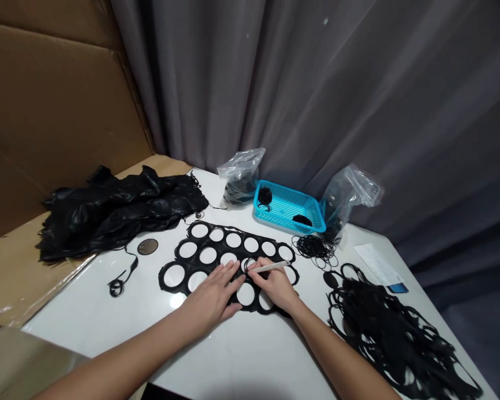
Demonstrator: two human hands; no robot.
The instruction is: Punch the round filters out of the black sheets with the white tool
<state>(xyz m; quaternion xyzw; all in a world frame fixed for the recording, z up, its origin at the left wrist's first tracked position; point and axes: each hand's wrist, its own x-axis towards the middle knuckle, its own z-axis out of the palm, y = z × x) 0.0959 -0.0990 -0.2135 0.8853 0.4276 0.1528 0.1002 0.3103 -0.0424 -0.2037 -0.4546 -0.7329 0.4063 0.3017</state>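
A thin black rubber sheet (223,238) with rows of round holes lies flat on the white table, which shows through the holes. My left hand (216,289) rests palm down on the sheet, its fingers stretched out and pressing near the middle. In my right hand (273,282) is a slim white pen-like tool (270,266), pinched between thumb and fingers. Its tip, hidden by the fingers, is at a hole in the middle row. A thin black ring edge shows at that hole.
Stacked black sheets (120,208) lie at the left, near a loose black disc (148,246). Behind stand a blue basket (281,214) and clear bags (239,178) of black rings. A pile of thin black rings (314,248) and heaped black scraps (391,322) are at the right.
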